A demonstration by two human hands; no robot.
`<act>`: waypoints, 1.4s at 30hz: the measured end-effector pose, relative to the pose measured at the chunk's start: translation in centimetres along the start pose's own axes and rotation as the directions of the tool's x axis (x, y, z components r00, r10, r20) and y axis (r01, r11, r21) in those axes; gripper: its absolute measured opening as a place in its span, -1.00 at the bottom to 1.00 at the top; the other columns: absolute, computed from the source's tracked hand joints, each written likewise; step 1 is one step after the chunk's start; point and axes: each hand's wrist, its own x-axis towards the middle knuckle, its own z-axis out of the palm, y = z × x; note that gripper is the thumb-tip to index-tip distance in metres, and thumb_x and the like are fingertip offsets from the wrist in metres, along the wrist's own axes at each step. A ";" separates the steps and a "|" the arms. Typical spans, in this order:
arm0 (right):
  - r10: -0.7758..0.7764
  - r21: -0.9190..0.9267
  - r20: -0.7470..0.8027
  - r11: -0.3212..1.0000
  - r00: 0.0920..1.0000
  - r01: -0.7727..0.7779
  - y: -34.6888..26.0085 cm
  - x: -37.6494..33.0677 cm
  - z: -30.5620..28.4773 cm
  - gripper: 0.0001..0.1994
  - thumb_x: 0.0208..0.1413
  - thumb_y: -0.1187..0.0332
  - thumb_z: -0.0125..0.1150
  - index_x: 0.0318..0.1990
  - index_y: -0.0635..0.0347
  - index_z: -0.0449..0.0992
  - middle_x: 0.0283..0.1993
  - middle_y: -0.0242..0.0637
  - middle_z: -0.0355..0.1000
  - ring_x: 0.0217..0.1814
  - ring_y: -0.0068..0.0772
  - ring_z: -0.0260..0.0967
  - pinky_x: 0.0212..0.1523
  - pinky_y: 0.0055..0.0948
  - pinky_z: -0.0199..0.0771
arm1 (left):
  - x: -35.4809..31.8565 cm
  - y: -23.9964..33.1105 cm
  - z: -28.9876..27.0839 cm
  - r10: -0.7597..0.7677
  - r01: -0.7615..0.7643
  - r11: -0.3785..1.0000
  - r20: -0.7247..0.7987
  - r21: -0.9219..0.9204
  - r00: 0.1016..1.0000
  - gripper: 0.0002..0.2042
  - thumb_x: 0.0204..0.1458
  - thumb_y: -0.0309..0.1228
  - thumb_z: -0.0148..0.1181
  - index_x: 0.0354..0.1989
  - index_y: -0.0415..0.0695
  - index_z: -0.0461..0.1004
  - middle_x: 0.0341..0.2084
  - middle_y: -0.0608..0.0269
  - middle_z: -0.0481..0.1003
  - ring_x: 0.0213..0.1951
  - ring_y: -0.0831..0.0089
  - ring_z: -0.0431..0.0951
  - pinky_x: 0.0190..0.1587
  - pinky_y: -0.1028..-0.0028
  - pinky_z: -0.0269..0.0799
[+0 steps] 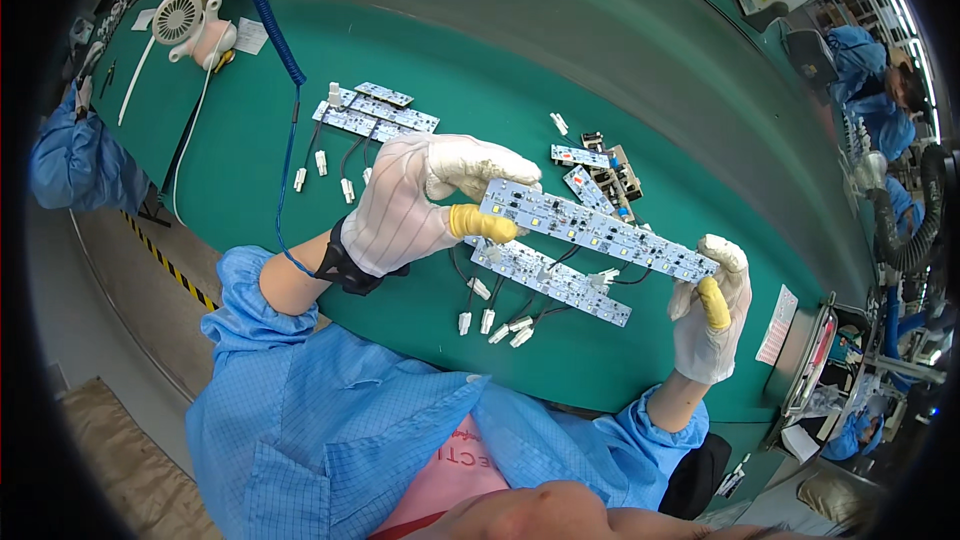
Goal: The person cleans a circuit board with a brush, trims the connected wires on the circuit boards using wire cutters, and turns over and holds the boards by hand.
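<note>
A long white LED circuit board (600,232) is held up between my two hands. My left hand (425,202), in a white glove with a yellow thumb cover and a black wrist strap, pinches its left end. Its right end is gripped by my right hand (712,305), gloved the same way. Beneath it on the green mat lies another LED board (565,285), with black leads ending in white connectors (488,321). Beyond my left hand sits a group of LED boards (375,112) with more wired connectors.
Small boards and dark components (605,175) lie in a cluster at the back. A blue coiled cord (268,15) runs down to my left wrist. At the far left stands a small fan (180,20); at the right, a metal-edged tray (808,360). Co-workers (85,155) sit at both sides.
</note>
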 end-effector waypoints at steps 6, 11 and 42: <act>0.037 -0.018 -0.020 0.999 0.999 -0.037 0.0 0.0 0.0 -0.56 0.16 0.26 0.19 0.04 0.45 0.33 -0.53 -0.25 0.41 -0.62 -0.56 0.27 -0.56 -0.60 0.25 | 0.0 -0.7 -0.3 0.049 -0.051 0.994 0.023 0.093 0.999 -0.53 -0.11 -0.37 0.42 -0.05 -0.36 0.46 -0.19 0.01 0.56 -0.10 0.34 0.57 0.03 0.39 0.47; 0.065 -0.009 -0.026 0.998 0.998 -0.065 -0.1 0.0 -0.3 -0.55 0.18 0.20 0.17 0.03 0.46 0.34 -0.42 -0.17 0.45 -0.60 -0.56 0.32 -0.56 -0.62 0.30 | 0.1 -0.2 -0.2 -0.017 0.020 0.997 -0.043 0.074 0.999 -0.56 -0.14 -0.31 0.43 -0.11 -0.33 0.51 -0.21 0.04 0.58 -0.12 0.36 0.57 0.09 0.35 0.41; 0.025 0.066 0.005 0.998 1.000 -0.026 -0.7 -0.8 -0.2 -0.59 0.13 0.37 0.19 0.03 0.50 0.31 -0.52 -0.16 0.42 -0.53 -0.45 0.37 -0.42 -0.52 0.38 | 0.7 -0.2 -0.2 0.086 -0.080 0.991 -0.055 0.111 0.995 -0.59 -0.05 -0.27 0.33 -0.10 -0.33 0.51 -0.18 0.01 0.54 -0.15 0.28 0.60 -0.08 0.39 0.55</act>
